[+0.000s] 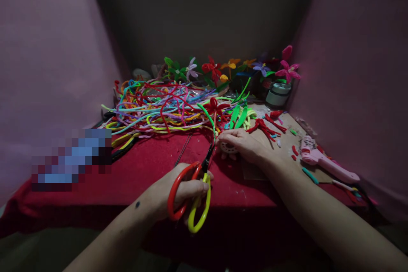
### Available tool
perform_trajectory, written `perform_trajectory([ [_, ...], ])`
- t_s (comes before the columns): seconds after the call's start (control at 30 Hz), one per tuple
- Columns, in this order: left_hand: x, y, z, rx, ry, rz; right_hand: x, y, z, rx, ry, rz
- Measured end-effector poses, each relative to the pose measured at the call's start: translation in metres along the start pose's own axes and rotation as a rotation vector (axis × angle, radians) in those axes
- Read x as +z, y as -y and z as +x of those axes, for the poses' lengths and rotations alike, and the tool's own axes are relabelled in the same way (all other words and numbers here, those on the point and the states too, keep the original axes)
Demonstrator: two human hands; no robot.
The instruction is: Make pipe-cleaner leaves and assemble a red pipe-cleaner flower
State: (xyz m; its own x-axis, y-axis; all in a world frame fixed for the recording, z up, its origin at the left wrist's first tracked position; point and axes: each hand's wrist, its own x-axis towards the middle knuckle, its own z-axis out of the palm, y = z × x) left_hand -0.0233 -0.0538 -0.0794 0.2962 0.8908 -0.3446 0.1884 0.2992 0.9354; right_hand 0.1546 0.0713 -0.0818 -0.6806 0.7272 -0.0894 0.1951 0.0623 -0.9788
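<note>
My left hand (186,185) is closed around scissors (206,164) with one red and one yellow handle loop. Their dark blades point up and away from me, close to the lower stem of a red pipe-cleaner flower (216,106). Whether the blades touch the stem I cannot tell. My right hand (237,140) pinches that stem near its lower end, where green is wound around it. Beneath my right hand lies a white ring-shaped piece with holes (230,148), partly covered. Green pipe-cleaner leaves (239,117) lie just beyond the fingers.
A large tangle of coloured pipe cleaners (159,108) spreads across the red cloth (153,157). Finished flowers (211,67) stand behind it, with a pale pot (278,94) at right. A pink glue gun (328,161) and red scraps (263,128) lie right. Pink cloth walls flank both sides.
</note>
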Motion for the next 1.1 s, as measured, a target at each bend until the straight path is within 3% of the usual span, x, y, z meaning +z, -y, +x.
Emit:
perform_trajectory([
  [0.47, 0.007, -0.019, 0.01, 0.048, -0.006, 0.105, 0.001, -0.004, 0.003, -0.029, -0.009, 0.1],
  [0.87, 0.006, -0.022, 0.015, 0.177, -0.154, 0.518, 0.002, 0.001, -0.001, -0.013, -0.036, 0.155],
  [1.1, -0.014, -0.023, -0.004, 0.131, -0.135, 0.571, -0.002, -0.006, 0.001, -0.05, -0.117, 0.149],
])
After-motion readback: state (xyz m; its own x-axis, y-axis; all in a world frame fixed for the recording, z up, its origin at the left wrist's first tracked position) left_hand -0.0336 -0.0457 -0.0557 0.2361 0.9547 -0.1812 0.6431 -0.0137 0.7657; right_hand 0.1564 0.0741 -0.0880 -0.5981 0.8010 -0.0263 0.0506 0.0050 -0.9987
